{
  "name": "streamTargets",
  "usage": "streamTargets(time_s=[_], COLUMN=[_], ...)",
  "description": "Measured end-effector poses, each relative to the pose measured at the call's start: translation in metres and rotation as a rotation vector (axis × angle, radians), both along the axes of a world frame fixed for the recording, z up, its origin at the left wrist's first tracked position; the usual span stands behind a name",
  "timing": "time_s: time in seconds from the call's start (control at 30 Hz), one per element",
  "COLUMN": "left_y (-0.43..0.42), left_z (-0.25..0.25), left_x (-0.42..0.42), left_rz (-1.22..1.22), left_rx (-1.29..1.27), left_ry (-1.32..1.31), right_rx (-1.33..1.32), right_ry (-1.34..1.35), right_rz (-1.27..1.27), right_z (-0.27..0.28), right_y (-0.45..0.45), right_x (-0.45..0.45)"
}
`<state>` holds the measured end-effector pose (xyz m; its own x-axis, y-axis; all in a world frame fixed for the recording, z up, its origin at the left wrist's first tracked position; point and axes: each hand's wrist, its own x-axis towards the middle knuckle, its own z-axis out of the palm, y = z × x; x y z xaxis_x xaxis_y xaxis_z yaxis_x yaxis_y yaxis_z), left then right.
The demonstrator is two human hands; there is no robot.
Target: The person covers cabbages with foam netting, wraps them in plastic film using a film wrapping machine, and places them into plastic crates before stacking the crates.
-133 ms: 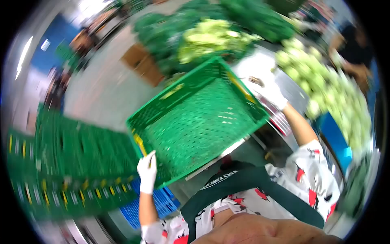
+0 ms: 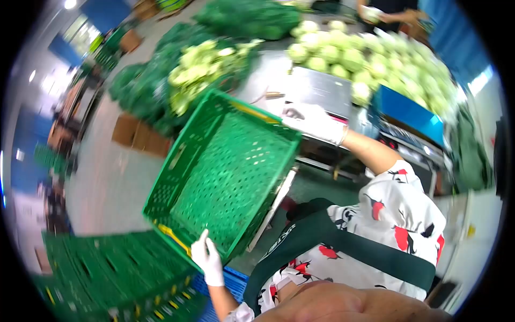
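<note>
A green plastic crate (image 2: 222,174) with perforated sides and yellow handle strips hangs tilted in front of me, with nothing visible inside. My left hand (image 2: 208,256), in a white glove, is closed over its near end beside the yellow strip, index finger stretched along the inside. At the opposite end my right hand (image 2: 316,123), also gloved in white, grips the rim by the other yellow strip; its fingertips are partly hidden. Just beyond that hand, a knife (image 2: 274,95) with a wooden handle lies on the metal table (image 2: 268,67).
Round pale-green cabbages (image 2: 375,59) are heaped behind a metal plate (image 2: 322,88) and a blue box (image 2: 410,115). Green net sacks (image 2: 145,88) and loose leaves (image 2: 201,70) lie left. Stacked green crates (image 2: 118,268) stand lower left, a cardboard box (image 2: 139,134) on the floor. A person (image 2: 397,19) handles a cabbage.
My view has turned to the right, so the table and cabbages sit further left in the picture. The crate has swung to a steeper angle, both hands still on it.
</note>
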<state>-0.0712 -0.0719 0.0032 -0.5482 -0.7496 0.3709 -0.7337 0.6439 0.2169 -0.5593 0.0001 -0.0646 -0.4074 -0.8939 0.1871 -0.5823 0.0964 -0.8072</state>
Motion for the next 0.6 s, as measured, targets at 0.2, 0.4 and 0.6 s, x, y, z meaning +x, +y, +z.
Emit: streamTargets(time_s=[0.2, 0.4, 0.6], left_y=[0.091, 0.126, 0.165], left_z=[-0.098, -0.111, -0.123], left_x=[-0.145, -0.199, -0.263], left_rz=[-0.523, -0.911, -1.116], left_rx=[0.191, 0.195, 0.196], left_ry=[0.439, 0.332, 0.195], right_rx=[0.403, 0.774, 0.853], right_ry=[0.166, 0.181, 0.157], right_rz=[-0.016, 0.184, 0.157], right_z=[-0.004, -0.062, -0.075], right_y=[0.188, 0.295, 0.345], right_x=[0.011, 0.087, 0.075])
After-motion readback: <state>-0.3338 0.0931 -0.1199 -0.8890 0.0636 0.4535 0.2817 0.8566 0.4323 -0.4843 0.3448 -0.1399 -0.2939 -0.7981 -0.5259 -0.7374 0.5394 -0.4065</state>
